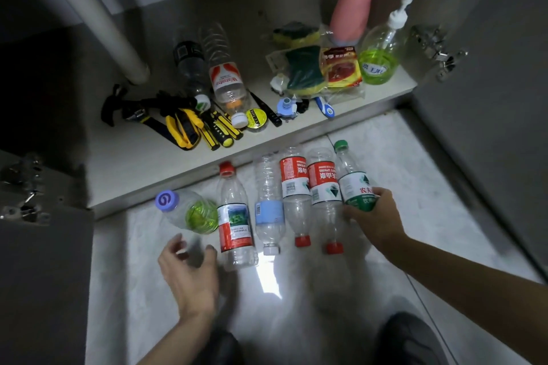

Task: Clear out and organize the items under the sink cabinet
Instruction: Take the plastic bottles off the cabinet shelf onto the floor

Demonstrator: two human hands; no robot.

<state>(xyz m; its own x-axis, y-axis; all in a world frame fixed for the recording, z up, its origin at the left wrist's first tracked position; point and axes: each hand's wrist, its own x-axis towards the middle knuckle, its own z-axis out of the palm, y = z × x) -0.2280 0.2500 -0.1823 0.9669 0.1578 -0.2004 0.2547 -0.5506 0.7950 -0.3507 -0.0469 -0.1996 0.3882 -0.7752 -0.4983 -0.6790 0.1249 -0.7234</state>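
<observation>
6 bottles [268,204] lie on floor; R grip [374,218] clasps green-label btl [351,179], L grip [189,264] spread, empty.

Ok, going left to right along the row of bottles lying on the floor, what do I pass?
Purple-capped bottle → red-capped bottle → blue-label bottle → two red-label bottles → green-capped bottle, gripped by the right hand.

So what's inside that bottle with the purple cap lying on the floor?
A little bright green liquid is pooled in the lower part of the purple-capped bottle; the rest looks empty and clear. It lies on the floor tiles, left of the row, just beyond the left hand.
</observation>
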